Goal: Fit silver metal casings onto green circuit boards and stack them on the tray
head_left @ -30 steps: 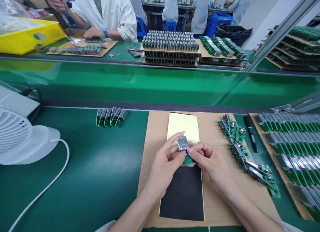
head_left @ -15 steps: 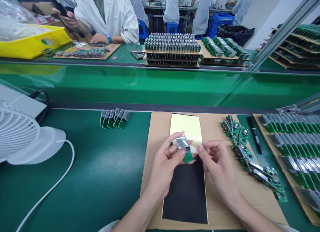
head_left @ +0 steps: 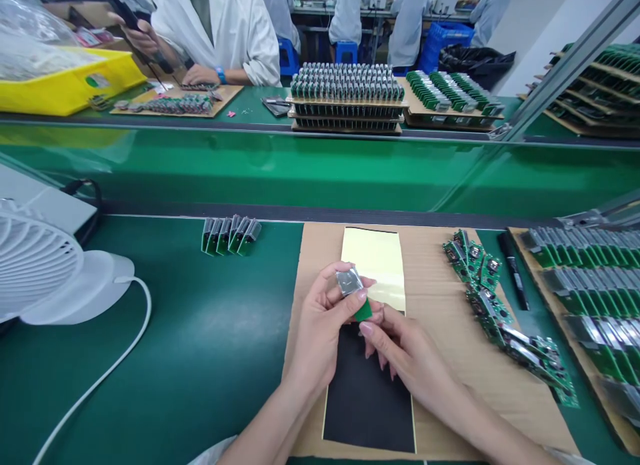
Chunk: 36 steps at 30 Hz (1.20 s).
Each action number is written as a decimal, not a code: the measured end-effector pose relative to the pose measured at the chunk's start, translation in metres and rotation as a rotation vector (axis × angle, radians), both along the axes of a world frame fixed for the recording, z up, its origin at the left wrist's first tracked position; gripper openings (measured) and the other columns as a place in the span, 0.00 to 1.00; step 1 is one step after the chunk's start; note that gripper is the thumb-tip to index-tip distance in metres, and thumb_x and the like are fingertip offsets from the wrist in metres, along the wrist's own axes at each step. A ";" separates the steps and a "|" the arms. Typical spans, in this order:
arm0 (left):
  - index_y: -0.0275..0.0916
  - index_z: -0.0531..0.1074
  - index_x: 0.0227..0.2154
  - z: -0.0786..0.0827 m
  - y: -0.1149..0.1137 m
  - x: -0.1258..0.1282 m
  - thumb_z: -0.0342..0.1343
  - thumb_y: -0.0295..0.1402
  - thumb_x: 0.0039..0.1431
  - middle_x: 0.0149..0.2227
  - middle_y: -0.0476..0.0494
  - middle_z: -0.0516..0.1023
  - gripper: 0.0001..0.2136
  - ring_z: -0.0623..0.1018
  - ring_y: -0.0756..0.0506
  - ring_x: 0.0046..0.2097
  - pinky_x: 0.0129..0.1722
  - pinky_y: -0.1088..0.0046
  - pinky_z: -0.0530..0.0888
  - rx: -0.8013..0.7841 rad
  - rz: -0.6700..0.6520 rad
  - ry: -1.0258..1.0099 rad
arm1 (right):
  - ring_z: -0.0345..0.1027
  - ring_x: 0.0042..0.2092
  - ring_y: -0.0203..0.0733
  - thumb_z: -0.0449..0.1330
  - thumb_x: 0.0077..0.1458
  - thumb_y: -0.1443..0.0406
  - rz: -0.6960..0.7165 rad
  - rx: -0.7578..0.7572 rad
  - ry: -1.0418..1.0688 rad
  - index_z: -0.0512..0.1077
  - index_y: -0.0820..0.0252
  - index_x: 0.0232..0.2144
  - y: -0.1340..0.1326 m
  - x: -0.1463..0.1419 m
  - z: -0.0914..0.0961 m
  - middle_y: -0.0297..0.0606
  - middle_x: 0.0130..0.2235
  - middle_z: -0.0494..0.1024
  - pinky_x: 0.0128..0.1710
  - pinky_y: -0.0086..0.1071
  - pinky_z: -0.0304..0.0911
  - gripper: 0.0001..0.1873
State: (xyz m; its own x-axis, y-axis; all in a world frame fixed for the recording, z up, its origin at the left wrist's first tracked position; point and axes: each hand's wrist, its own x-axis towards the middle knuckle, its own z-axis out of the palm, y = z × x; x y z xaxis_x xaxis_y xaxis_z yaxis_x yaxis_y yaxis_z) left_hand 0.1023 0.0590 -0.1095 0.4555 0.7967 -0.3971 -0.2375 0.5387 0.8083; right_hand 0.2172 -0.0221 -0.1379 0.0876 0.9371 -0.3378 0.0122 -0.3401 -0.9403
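My left hand (head_left: 320, 325) is closed on a small circuit board (head_left: 364, 310) with a silver battery pouch (head_left: 349, 281) at its upper end. Thumb and fingers pinch it above the sheet. Close by, at the board's lower end, my right hand (head_left: 400, 348) has its thumb and index finger drawn together; whatever lies between them is hidden. Below both hands lies a black adhesive sheet (head_left: 370, 405), its upper part showing pale yellow backing (head_left: 375, 258). The sheet rests on brown cardboard (head_left: 450, 398).
Loose circuit boards (head_left: 487, 301) lie right of the sheet, with a black marker (head_left: 514, 271) beyond. A board-filled tray (head_left: 545, 288) stands far right. Several assembled boards (head_left: 231, 235) stand at the back left. A white fan (head_left: 45, 271) is at left; a co-worker (head_left: 215, 38) sits across the divider.
My right hand has moved left and down, to the lower end of the board. My left hand has shifted slightly left with the board and pouch.
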 end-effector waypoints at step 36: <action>0.47 0.68 0.53 -0.003 -0.001 -0.001 0.57 0.28 0.61 0.48 0.44 0.80 0.18 0.79 0.45 0.48 0.43 0.71 0.75 -0.013 -0.275 -0.117 | 0.68 0.35 0.40 0.66 0.48 0.49 -0.224 0.033 0.264 0.72 0.57 0.22 0.014 0.024 0.008 0.35 0.30 0.74 0.34 0.31 0.67 0.19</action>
State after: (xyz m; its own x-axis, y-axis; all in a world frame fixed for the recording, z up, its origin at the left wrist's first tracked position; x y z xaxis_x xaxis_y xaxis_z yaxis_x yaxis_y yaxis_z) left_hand 0.1014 0.0579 -0.1123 0.6966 0.6326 -0.3385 -0.1725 0.6056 0.7769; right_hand 0.2410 -0.0081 -0.1298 0.2062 0.9154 -0.3457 -0.3047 -0.2757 -0.9117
